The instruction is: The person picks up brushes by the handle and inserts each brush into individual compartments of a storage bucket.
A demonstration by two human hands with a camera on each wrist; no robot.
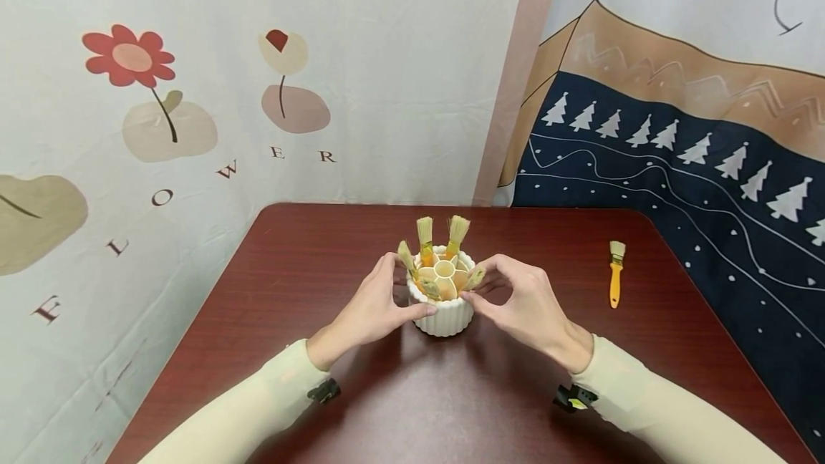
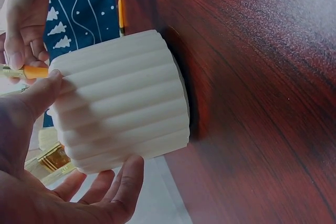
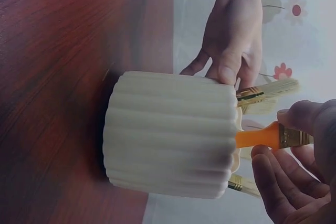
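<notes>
A white ribbed pot (image 1: pixel 441 319) stands upright on the table, with a divided insert (image 1: pixel 445 268) in its mouth. Several paintbrushes (image 1: pixel 458 231) stand in it bristles up, leaning outward around the rim. My left hand (image 1: pixel 370 303) grips the pot from the left, thumb at the front rim and fingers round the far side. On the right, my right hand (image 1: pixel 525 299) pinches a paintbrush (image 3: pixel 270 136) by its metal band between thumb and fingers. The lower part of its orange handle goes down inside the pot's rim, where its end is hidden.
Another paintbrush (image 1: pixel 616 274) with a yellow-orange handle lies on the right side of the dark red wooden table (image 1: pixel 309 249). Behind stand a pale curtain (image 1: pixel 399 77) with flower prints and a navy cloth (image 1: pixel 644 163) with white trees.
</notes>
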